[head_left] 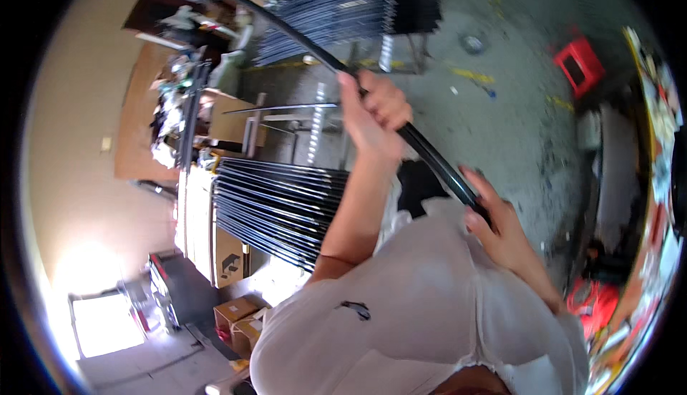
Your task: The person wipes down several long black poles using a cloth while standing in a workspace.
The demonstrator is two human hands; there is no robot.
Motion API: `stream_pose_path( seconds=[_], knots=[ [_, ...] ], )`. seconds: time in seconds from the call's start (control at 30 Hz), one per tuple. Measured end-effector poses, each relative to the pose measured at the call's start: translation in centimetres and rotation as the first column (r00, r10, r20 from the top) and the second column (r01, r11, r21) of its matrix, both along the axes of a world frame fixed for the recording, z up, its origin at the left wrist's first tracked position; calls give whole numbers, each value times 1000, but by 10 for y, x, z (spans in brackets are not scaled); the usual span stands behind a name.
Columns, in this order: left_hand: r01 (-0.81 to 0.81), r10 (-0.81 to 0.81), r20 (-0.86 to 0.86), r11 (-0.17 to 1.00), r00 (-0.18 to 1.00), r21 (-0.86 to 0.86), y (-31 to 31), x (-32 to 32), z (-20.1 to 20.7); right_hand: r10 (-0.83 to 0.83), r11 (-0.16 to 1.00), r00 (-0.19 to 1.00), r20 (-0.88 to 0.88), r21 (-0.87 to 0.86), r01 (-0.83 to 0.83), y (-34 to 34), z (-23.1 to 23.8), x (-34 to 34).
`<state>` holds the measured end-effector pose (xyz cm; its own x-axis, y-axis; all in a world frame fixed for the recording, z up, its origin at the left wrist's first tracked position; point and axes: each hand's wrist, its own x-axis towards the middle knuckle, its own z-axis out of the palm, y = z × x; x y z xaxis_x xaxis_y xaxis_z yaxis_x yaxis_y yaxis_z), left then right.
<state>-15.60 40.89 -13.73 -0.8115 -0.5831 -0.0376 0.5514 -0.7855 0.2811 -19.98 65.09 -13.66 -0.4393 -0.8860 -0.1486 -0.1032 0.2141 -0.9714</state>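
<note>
A long, slender black pole [431,156] runs slantwise in front of me, from the upper left down to my chest. My left hand [377,109] is wrapped round its middle stretch, fingers closed. Close to my white top, my right hand [504,227] grips the pole's thicker lower end between thumb and fingers. That end is partly hidden by the hand. Beyond my left forearm lies a row of similar black poles [275,205], side by side on a support. The hands look slightly blurred.
A second batch of dark poles [329,12] rests on a rack at the far side. A cluttered bench [175,109] stands left, with cardboard boxes [236,316] below it. A red box-like object [580,66] sits on the green floor [501,123]. Crowded shelving [655,202] lines the right.
</note>
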Motion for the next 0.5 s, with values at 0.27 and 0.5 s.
stream_pose_path(
  seconds=[0.27,0.5],
  knots=[
    [41,-3,190,980,982,-197,29,-3,-34,-256,947,875,-411,77,313,7,-47,-13],
    [-126,139,24,947,990,-296,-126,-4,6,-358,850,674,-646,74,522,107,-143,-31]
  ],
)
